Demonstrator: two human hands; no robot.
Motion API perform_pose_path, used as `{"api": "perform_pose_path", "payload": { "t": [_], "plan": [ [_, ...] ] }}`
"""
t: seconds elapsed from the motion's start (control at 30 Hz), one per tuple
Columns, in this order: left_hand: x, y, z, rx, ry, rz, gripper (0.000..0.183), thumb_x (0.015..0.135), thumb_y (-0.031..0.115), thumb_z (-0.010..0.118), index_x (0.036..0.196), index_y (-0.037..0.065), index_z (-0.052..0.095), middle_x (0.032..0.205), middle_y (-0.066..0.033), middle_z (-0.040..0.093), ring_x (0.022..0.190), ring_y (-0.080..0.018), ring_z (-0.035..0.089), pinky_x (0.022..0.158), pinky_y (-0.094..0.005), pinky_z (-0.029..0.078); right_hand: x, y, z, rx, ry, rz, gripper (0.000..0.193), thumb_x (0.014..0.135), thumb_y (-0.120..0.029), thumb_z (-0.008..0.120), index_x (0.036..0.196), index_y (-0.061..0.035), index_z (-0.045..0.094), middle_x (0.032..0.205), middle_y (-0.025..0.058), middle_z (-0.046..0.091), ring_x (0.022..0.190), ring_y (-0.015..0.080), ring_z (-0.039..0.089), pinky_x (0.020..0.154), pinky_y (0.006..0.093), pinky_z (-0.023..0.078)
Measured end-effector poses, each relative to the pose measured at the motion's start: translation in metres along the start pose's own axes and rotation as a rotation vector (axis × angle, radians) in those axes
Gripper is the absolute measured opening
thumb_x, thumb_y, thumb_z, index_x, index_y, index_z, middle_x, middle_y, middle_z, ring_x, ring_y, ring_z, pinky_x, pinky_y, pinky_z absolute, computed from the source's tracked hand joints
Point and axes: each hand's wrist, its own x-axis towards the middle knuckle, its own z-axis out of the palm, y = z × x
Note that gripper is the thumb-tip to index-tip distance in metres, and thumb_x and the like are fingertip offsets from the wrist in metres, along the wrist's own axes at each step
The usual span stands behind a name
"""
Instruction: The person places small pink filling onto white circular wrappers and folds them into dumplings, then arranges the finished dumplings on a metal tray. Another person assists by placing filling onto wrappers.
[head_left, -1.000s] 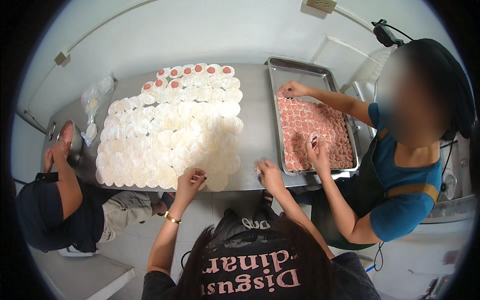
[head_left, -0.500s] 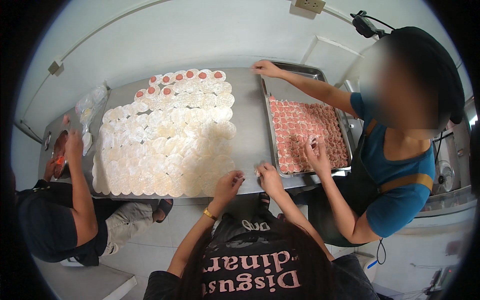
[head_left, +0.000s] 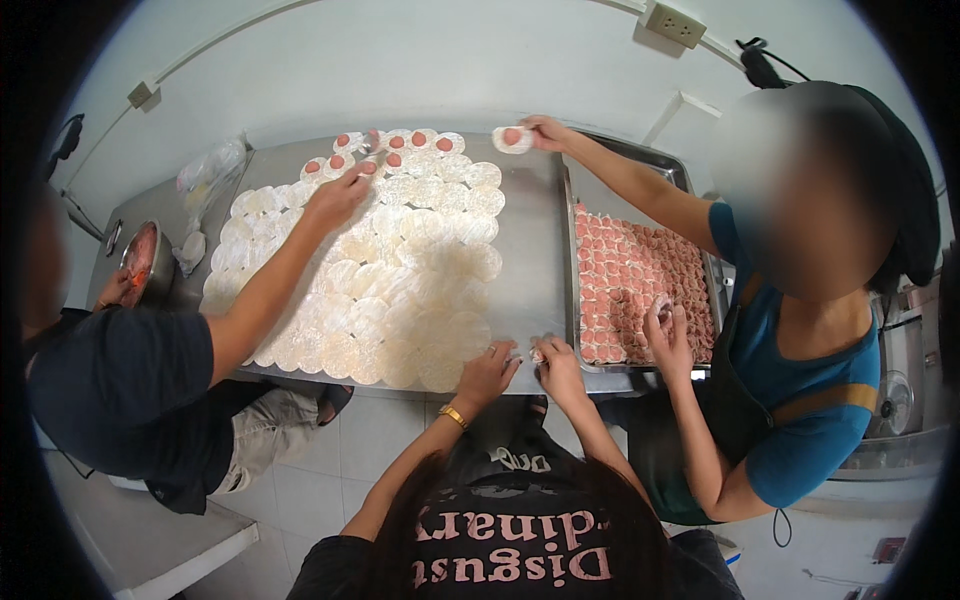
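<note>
My left hand (head_left: 488, 370) and my right hand (head_left: 559, 370) face each other over the table's near edge, a small gap between them. Pinched in my right fingers is a small pale dumpling (head_left: 539, 352), mostly covered by them. The fingertips of my left hand are drawn together too; a whitish bit shows there, too small to name. Left of my hands, overlapping round dough wrappers (head_left: 370, 290) cover much of the table, several at the far side topped with balls of pink filling (head_left: 419, 139). A tray (head_left: 572, 290) of filled dumplings (head_left: 630, 280) lies to my right.
On the left, a co-worker's arm (head_left: 270, 280) stretches across the wrappers; a metal bowl (head_left: 160, 270) of pink filling stands beside that person. At right, another co-worker's hand (head_left: 547, 132) holds a filled wrapper (head_left: 512, 140). A plastic bag (head_left: 212, 172) lies at the far left.
The left co-worker's hand has gone from the bowl to the far wrappers. The right co-worker has lifted a wrapper with filling. My hands have come closer together; the view has shifted slightly.
</note>
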Motion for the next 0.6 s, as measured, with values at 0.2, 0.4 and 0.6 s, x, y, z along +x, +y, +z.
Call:
{"api": "perform_pose_path", "payload": {
  "t": [0.2,0.4,0.6],
  "plan": [
    [0.000,-0.002,0.003,-0.003,-0.002,-0.009,0.028,0.087,0.023,0.060,0.111,0.011,0.054,0.091,-0.0068,0.061,0.072,-0.0277,0.064,0.059,-0.0389,0.051,0.000,0.000,-0.002,0.011,0.008,0.009,0.040,0.065,0.009,0.061,0.103,-0.0036,0.063,0.093,0.0158,0.057,0.084,0.0360,0.059,0.072,0.0394,0.049],
    [0.002,0.000,-0.001,-0.028,-0.006,0.009,0.027,0.088,0.023,0.058,0.110,0.010,0.053,0.093,-0.0089,0.061,0.075,-0.0289,0.064,0.060,-0.0397,0.052,0.010,-0.005,-0.021,0.267,-0.032,0.196,0.033,0.064,0.007,0.066,0.096,-0.0020,0.064,0.092,0.0113,0.062,0.080,0.0259,0.064,0.069,0.0310,0.050],
    [0.002,0.004,-0.003,-0.015,-0.069,-0.083,0.026,0.088,0.025,0.059,0.108,0.010,0.054,0.092,-0.0101,0.062,0.076,-0.0292,0.063,0.063,-0.0409,0.051,0.105,0.033,-0.095,0.287,0.194,0.175,0.028,0.069,-0.004,0.072,0.097,-0.0046,0.068,0.090,0.0100,0.069,0.086,0.0186,0.066,0.072,0.0326,0.051]
  ]
}}
